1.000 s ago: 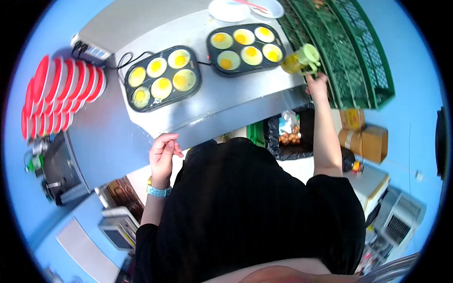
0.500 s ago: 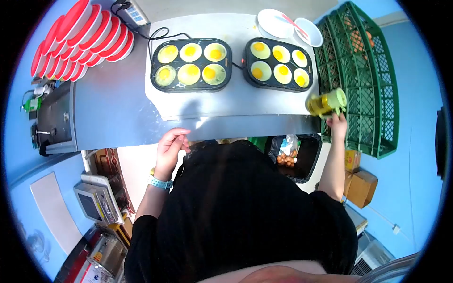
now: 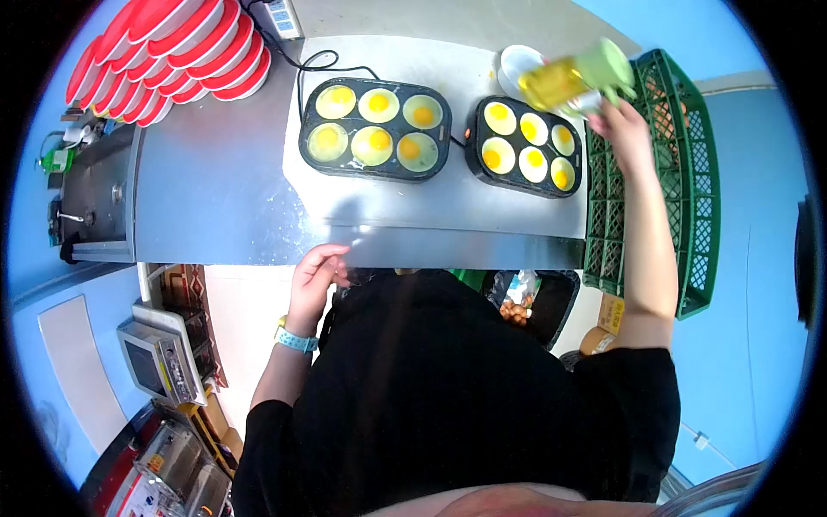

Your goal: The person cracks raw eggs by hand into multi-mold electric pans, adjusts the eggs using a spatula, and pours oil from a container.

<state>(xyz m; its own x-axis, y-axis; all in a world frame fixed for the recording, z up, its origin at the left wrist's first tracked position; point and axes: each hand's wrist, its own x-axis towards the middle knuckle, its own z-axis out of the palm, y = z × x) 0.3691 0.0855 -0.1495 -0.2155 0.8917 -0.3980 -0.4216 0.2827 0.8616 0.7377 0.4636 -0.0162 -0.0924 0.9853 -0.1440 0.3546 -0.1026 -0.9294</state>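
My right hand (image 3: 622, 129) is closed round the handle of an oil jug (image 3: 556, 84), which has a pale green lid and yellow oil inside. The jug is tipped on its side and slightly blurred, over the back right of the counter beside a white bowl (image 3: 514, 65), which it partly covers. Below it sits the right black egg pan (image 3: 515, 183), an egg in each round cup. A similar left egg pan (image 3: 375, 173) also holds an egg per cup. My left hand (image 3: 315, 283) hovers at the counter's front edge, fingers loosely bent and apart, with nothing in it.
Green plastic crates (image 3: 702, 215) with some eggs stand at the right. Red-and-white bowls (image 3: 181, 56) are stacked at the back left. A black cable (image 3: 320, 60) runs behind the left pan. Below the counter is a black bin (image 3: 558, 303).
My right hand has lifted the oil jug from beside the crates up and away toward the back of the counter. My left hand has barely moved. The view has shifted slightly.
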